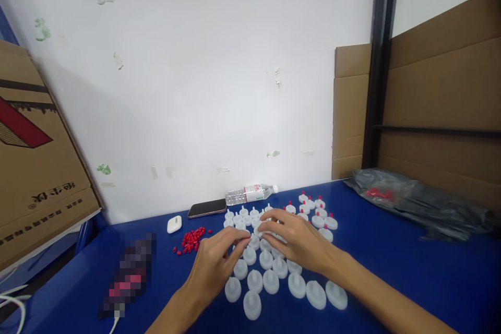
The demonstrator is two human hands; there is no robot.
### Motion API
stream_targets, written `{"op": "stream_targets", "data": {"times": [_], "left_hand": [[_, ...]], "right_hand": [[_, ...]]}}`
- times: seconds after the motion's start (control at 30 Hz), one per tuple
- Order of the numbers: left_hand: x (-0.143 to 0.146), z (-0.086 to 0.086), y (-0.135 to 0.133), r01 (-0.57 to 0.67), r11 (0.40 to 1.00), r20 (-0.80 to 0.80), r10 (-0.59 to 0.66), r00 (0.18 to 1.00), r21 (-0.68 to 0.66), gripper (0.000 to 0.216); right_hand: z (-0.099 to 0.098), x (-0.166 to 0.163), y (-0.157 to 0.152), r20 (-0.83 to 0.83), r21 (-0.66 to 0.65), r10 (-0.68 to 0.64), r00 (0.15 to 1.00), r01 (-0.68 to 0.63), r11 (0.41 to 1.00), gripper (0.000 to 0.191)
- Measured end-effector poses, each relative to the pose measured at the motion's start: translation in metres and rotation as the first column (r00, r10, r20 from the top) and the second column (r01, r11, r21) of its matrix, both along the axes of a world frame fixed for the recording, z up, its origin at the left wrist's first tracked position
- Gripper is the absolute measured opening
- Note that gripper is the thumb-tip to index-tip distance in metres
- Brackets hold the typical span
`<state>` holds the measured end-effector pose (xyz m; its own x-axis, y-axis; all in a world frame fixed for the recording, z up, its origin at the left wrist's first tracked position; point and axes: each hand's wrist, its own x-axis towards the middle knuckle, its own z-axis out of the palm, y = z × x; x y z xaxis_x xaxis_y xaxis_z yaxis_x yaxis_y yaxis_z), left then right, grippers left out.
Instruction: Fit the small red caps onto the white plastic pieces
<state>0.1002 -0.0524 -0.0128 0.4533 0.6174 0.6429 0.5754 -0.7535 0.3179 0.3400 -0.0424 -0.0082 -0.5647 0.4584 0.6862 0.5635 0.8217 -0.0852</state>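
My left hand (213,258) is closed, with thumb and forefinger pinched together above the white nozzle caps (249,255). Whatever is between those fingertips is too small to make out. Just right of it, my right hand (295,237) arches over the same group, fingers bent and spread apart, the tips close to the caps in the middle. Its palm and fingers hide several of them. Small red tips (191,239) lie in a loose heap left of my left hand. Beyond my right hand stand several white caps with red tips on top (319,221).
At the back of the blue table (391,276) lie a phone (207,209), a white earbud case (174,224) and a clear water bottle (250,194). A grey plastic bag (415,209) holding red pieces is at right. A blurred dark item (131,271) with a cable sits at left.
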Motion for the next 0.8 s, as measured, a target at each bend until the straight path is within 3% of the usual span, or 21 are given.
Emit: {"op": "stream_targets", "data": {"times": [0.2,0.5,0.7,0.8], "left_hand": [[0.0029,-0.0003,-0.0043,0.075,0.997,-0.049,-0.074,0.996,0.011,0.014],[0.0053,-0.0054,-0.0052,0.135,0.990,-0.032,-0.134,0.991,0.035,0.011],[0.0047,-0.0042,-0.0044,0.098,0.995,-0.010,-0.098,0.995,-0.034,0.011],[0.0047,0.0000,-0.0036,0.064,0.993,0.025,-0.062,0.998,-0.095,0.030]], "right_hand": [[-0.0021,-0.0073,-0.0062,-0.081,-0.039,0.036,0.996,-0.039,0.998,0.015],[-0.0051,-0.0067,-0.0050,-0.043,-0.023,0.107,0.993,-0.108,0.994,0.015],[-0.0051,-0.0046,-0.0041,-0.020,0.046,0.126,0.992,-0.125,0.991,0.015],[-0.0040,-0.0042,-0.0044,0.014,0.113,0.121,0.993,-0.122,0.986,0.015]]}}
